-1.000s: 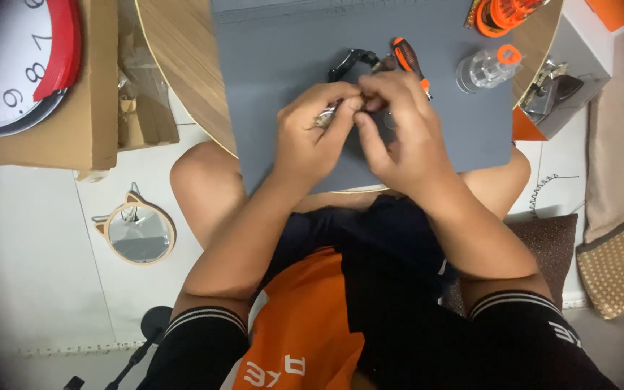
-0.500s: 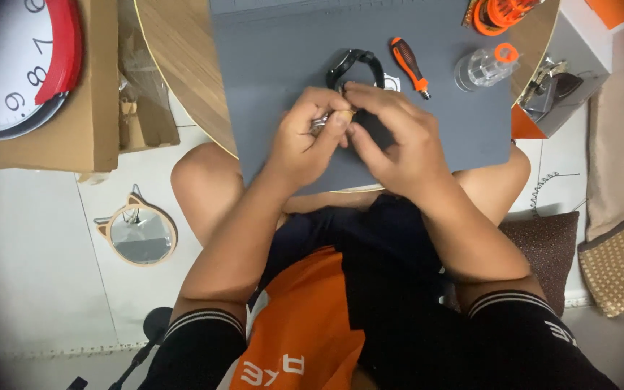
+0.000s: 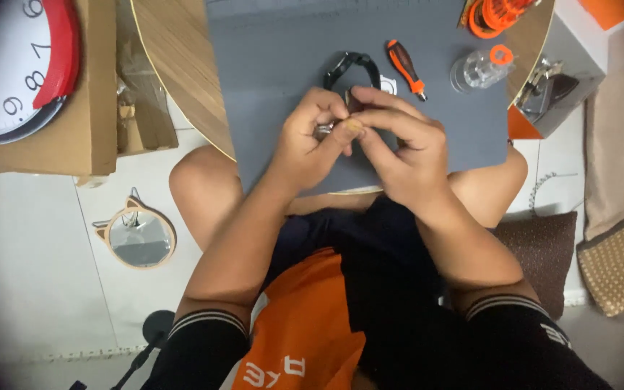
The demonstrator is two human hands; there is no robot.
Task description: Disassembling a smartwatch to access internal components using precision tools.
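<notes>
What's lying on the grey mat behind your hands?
A black strap loops out behind the left hand and right hand, beside a screwdriver. The hands cover its lower part.

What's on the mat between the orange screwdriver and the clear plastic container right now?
Nothing: in the head view, only bare grey mat separates the screwdriver from the clear container. Both hands, left and right, work nearer the body.

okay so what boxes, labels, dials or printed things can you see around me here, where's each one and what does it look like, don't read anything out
Wall clock: top left, lying on a cardboard box, round, white dial, red rim.
Cardboard box: left of the round wooden table, brown, flat-sided.
Clear plastic container: on the grey mat, top right, orange ring on its lid.
Printed lettering: white, on the orange shirt, bottom centre.
</notes>
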